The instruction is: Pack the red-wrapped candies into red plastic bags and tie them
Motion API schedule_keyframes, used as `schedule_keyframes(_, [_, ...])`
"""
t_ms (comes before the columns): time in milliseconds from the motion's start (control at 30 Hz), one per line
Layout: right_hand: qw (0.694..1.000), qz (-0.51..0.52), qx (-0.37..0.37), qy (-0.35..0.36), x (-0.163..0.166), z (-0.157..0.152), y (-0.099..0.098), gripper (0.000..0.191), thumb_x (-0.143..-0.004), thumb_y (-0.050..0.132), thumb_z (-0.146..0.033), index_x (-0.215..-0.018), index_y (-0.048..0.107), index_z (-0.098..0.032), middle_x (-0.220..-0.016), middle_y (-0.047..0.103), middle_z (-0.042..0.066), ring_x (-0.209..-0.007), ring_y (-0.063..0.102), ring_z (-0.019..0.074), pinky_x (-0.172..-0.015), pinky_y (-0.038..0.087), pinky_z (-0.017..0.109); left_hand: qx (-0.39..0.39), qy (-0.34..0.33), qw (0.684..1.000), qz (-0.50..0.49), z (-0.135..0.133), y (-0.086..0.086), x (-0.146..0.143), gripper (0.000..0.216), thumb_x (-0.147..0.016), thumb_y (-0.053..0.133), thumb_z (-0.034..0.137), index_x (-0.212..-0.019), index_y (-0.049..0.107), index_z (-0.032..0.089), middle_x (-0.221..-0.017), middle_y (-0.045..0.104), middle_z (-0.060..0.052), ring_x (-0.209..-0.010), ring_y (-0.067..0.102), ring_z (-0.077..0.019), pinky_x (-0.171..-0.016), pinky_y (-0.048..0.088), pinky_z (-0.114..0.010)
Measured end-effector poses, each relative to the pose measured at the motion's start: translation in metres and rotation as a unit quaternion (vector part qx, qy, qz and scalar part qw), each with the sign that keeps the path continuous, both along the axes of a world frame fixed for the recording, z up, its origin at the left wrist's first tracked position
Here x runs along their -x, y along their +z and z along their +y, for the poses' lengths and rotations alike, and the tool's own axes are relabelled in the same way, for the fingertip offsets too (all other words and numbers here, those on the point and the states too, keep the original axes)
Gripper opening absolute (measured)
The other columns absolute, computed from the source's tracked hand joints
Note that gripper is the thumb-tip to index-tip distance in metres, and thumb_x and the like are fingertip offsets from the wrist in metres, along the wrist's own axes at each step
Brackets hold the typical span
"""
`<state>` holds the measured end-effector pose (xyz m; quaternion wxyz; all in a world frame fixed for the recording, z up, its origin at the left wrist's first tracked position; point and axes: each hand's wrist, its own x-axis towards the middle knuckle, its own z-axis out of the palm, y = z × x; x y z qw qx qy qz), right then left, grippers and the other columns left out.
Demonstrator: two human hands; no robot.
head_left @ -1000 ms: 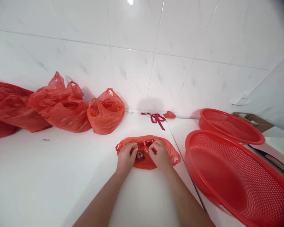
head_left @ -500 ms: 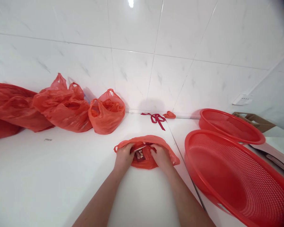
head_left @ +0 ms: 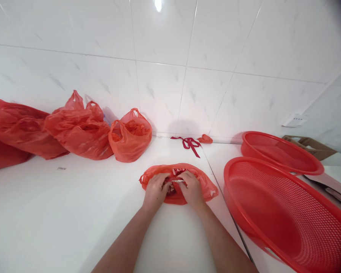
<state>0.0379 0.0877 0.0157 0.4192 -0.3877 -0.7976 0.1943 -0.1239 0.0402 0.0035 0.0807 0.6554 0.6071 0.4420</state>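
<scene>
A red plastic bag (head_left: pixel 208 187) lies spread low on the white table, its mouth facing me. My left hand (head_left: pixel 155 189) and my right hand (head_left: pixel 192 188) reach over its near side, fingers bent. Between their fingertips is a small thin packet (head_left: pixel 177 181) with a pale edge, one end in each hand. Inside the bag, a dark red packet with white lettering (head_left: pixel 171 190) lies below the hands, partly covered by the left fingers. Behind the fingers another red-and-white printed packet (head_left: pixel 179 171) shows.
Several filled red plastic bags (head_left: pixel 130 142) stand along the tiled wall at left. A dark red ribbon (head_left: pixel 190 144) and a crumpled red scrap (head_left: pixel 205 138) lie at the back. Two red mesh baskets (head_left: pixel 261 212) occupy the right, with a cardboard box (head_left: pixel 315 149) behind.
My hands have come closer together inside the bag, and the thin packet is now between both sets of fingertips. The printed packet behind them shows more. The view has shifted slightly.
</scene>
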Motion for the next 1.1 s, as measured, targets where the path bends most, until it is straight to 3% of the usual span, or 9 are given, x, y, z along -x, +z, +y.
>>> schedule_keyframes(133, [0.996, -0.003, -0.009, -0.084, -0.010, 0.011, -0.007, 0.038, -0.081, 0.037, -0.007, -0.103, 0.063, -0.023, -0.102, 0.059, 0.005, -0.097, 0.055, 0.0193, -0.085, 0.047, 0.036, 0.041, 0.072, 0.997, -0.005, 0.003, -0.001, 0.014, 0.025, -0.083, 0.052, 0.024, -0.107, 0.061, 0.023, -0.104, 0.067, -0.005, -0.098, 0.060, -0.0229, -0.082, 0.048, -0.037])
schedule_keyframes(233, [0.992, -0.052, 0.002, -0.111, -0.014, 0.019, -0.015, 0.054, -0.075, 0.036, -0.003, -0.119, 0.058, -0.024, -0.111, 0.057, 0.007, -0.103, 0.053, 0.0213, -0.089, 0.046, 0.038, 0.069, 0.083, 0.994, 0.036, 0.003, -0.002, 0.023, 0.021, -0.083, 0.050, 0.022, -0.099, 0.064, 0.023, -0.101, 0.068, -0.004, -0.098, 0.059, -0.0238, -0.082, 0.048, -0.038])
schedule_keyframes(333, [0.987, -0.109, 0.017, -0.116, -0.012, 0.019, -0.016, 0.061, -0.069, 0.041, -0.002, -0.125, 0.054, -0.024, -0.112, 0.058, 0.007, -0.102, 0.053, 0.0236, -0.087, 0.046, 0.040, 0.077, 0.074, 0.991, 0.082, 0.002, -0.005, 0.025, 0.030, -0.075, 0.063, 0.028, -0.104, 0.064, 0.021, -0.102, 0.066, -0.006, -0.098, 0.058, -0.0267, -0.085, 0.047, -0.040])
schedule_keyframes(500, [0.991, -0.081, -0.051, -0.096, 0.001, 0.005, -0.006, 0.034, -0.078, 0.047, -0.013, -0.106, 0.064, -0.021, -0.102, 0.060, 0.007, -0.099, 0.052, 0.0224, -0.090, 0.043, 0.039, 0.074, 0.048, 0.991, 0.105, 0.002, -0.010, 0.023, 0.056, -0.061, 0.075, 0.028, -0.115, 0.060, 0.020, -0.111, 0.062, -0.009, -0.103, 0.056, -0.0301, -0.091, 0.044, -0.044])
schedule_keyframes(633, [0.986, -0.150, -0.046, -0.052, 0.016, -0.005, -0.011, 0.014, -0.081, 0.057, -0.026, -0.088, 0.067, -0.021, -0.085, 0.062, 0.006, -0.087, 0.055, 0.0228, -0.082, 0.045, 0.038, 0.070, 0.033, 0.996, 0.034, 0.003, -0.007, 0.023, 0.052, -0.067, 0.065, 0.014, -0.118, 0.057, 0.024, -0.114, 0.062, -0.006, -0.105, 0.057, -0.0261, -0.088, 0.047, -0.040])
schedule_keyframes(767, [0.979, -0.198, -0.012, -0.048, 0.028, -0.009, -0.025, 0.040, -0.077, 0.064, -0.036, -0.112, 0.061, -0.019, -0.098, 0.063, 0.012, -0.095, 0.058, 0.0277, -0.081, 0.046, 0.039, 0.053, 0.042, 0.994, -0.081, 0.003, -0.003, 0.023, 0.055, -0.071, 0.058, 0.011, -0.123, 0.054, 0.027, -0.119, 0.060, -0.005, -0.109, 0.056, -0.0228, -0.093, 0.046, -0.040])
schedule_keyframes(867, [0.974, -0.216, 0.008, -0.067, 0.033, -0.009, -0.029, 0.046, -0.075, 0.066, -0.038, -0.115, 0.058, -0.016, -0.104, 0.062, 0.015, -0.097, 0.058, 0.0296, -0.083, 0.045, 0.040, 0.067, 0.046, 0.984, -0.158, 0.003, -0.004, 0.022, 0.054, -0.073, 0.058, 0.017, -0.125, 0.053, 0.028, -0.101, 0.065, -0.003, -0.088, 0.063, -0.0195, -0.081, 0.051, -0.037])
schedule_keyframes(967, [0.974, -0.216, 0.033, -0.068, 0.034, -0.011, -0.025, 0.036, -0.071, 0.068, -0.032, -0.102, 0.060, -0.017, -0.097, 0.063, 0.012, -0.090, 0.060, 0.0272, -0.077, 0.045, 0.037, 0.077, 0.041, 0.974, -0.210, 0.003, -0.006, 0.021, 0.050, -0.072, 0.060, 0.022, -0.122, 0.055, 0.028, -0.077, 0.062, 0.002, -0.065, 0.061, -0.0152, -0.066, 0.052, -0.032])
schedule_keyframes(1100, [0.983, -0.156, 0.080, -0.051, 0.032, -0.015, -0.018, 0.023, -0.067, 0.065, -0.024, -0.087, 0.055, -0.021, -0.083, 0.063, 0.003, -0.076, 0.059, 0.0208, -0.065, 0.042, 0.030, 0.066, 0.034, 0.964, -0.255, 0.003, -0.007, 0.017, 0.039, -0.072, 0.058, 0.021, -0.111, 0.060, 0.025, -0.069, 0.059, 0.003, -0.058, 0.057, -0.0131, -0.060, 0.051, -0.028])
